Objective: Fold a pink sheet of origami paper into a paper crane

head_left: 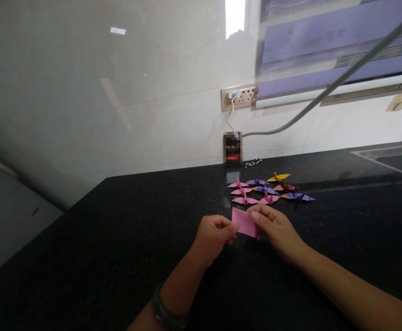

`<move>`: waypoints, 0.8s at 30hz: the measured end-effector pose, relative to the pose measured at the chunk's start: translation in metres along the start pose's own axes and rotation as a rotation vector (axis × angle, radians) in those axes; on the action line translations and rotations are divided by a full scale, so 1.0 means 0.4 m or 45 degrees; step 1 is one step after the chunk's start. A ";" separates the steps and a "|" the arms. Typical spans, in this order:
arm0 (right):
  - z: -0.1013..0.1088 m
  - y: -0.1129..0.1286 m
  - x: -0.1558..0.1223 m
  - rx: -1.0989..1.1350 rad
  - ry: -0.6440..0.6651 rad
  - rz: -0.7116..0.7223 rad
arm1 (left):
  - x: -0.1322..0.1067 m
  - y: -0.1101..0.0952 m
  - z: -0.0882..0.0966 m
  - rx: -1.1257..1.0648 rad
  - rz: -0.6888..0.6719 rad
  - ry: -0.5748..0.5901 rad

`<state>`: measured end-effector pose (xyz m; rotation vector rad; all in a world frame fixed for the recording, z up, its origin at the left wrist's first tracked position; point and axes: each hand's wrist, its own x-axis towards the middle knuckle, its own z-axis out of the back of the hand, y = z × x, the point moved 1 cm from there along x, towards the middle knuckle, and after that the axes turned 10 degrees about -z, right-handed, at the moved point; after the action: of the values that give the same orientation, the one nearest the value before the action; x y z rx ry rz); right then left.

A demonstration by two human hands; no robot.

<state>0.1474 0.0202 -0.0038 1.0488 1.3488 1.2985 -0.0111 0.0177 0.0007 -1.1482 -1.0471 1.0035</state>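
Observation:
A small square of pink paper (243, 223) is held up between my two hands, above the dark counter. My left hand (217, 232) pinches its lower left edge between thumb and fingers. On the other side, my right hand (274, 227) grips the upper right corner, thumb in front and fingers behind. Just beyond the paper, several folded paper cranes stand in rows, among them a pink crane (245, 199), a purple crane (297, 196) and a yellow crane (278, 177). The fingertips behind the paper are partly hidden.
The black counter (135, 220) runs back to a pale wall. Against the wall stands a dark blurred-out device (233, 149), wired to a wall socket (238, 97). Beside it lies a beaded string (253, 162). A sink rim (376, 158) shows at the right.

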 end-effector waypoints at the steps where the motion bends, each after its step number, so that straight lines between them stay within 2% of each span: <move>1: -0.001 -0.002 0.000 0.026 0.009 -0.004 | 0.000 0.000 0.000 0.009 -0.003 -0.001; 4: -0.003 -0.008 -0.002 0.055 0.022 -0.015 | -0.003 -0.001 -0.003 0.020 -0.008 0.012; 9: -0.010 -0.011 -0.003 -0.072 0.012 -0.030 | -0.009 -0.010 -0.011 0.049 -0.015 0.134; 18: -0.003 -0.004 -0.003 -0.212 -0.098 0.022 | -0.010 -0.024 -0.010 0.032 -0.020 0.116; 24: 0.007 -0.017 0.009 0.006 -0.066 -0.016 | -0.007 -0.017 -0.003 0.001 -0.027 0.107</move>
<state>0.1500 0.0238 -0.0107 1.0687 1.3177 1.2514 -0.0101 0.0140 0.0069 -1.1665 -0.9896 0.9310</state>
